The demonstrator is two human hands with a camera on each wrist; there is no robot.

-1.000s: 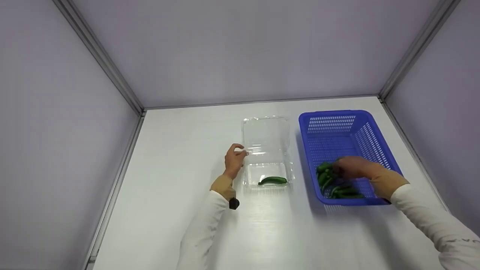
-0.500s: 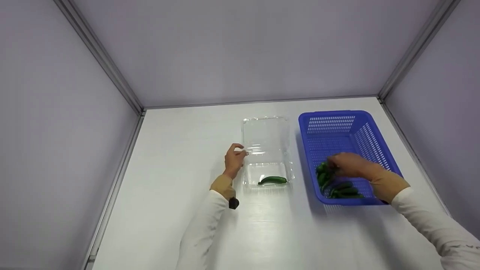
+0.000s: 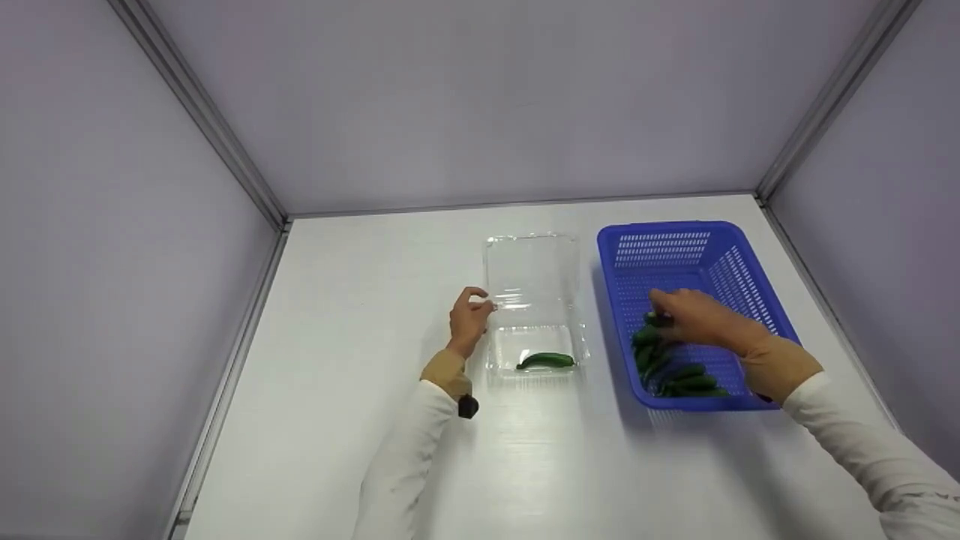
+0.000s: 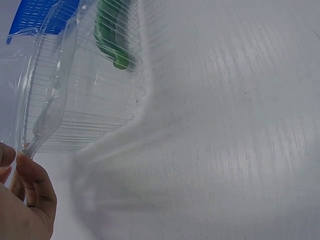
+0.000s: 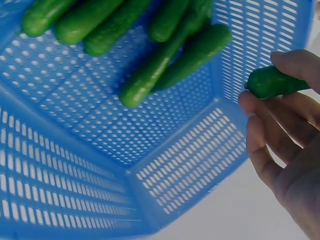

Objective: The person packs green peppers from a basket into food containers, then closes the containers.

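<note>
My left hand (image 3: 469, 324) pinches the near-left edge of a clear plastic clamshell box (image 3: 531, 266), its lid laid back, between thumb and fingers. A single curved green pepper (image 3: 546, 361) lies along the front of the box's lower half. Over the blue basket (image 3: 616, 300), my right hand (image 3: 701, 319) grips another green pepper (image 5: 272, 82) between thumb and fingertips; part of it is hidden by the fingers. Below that hand, several more green peppers (image 5: 162, 62) lie in the basket's near-left part.
The basket stands just right of the clamshell on a white table (image 3: 360, 300). Grey-white panels (image 3: 510, 105) enclose the table's back and sides. The basket's perforated walls (image 5: 180, 160) rise around the peppers.
My right hand has moved up and slightly left inside the basket, lifting a green pepper from the heap. The left hand and the clamshell have stayed put.
</note>
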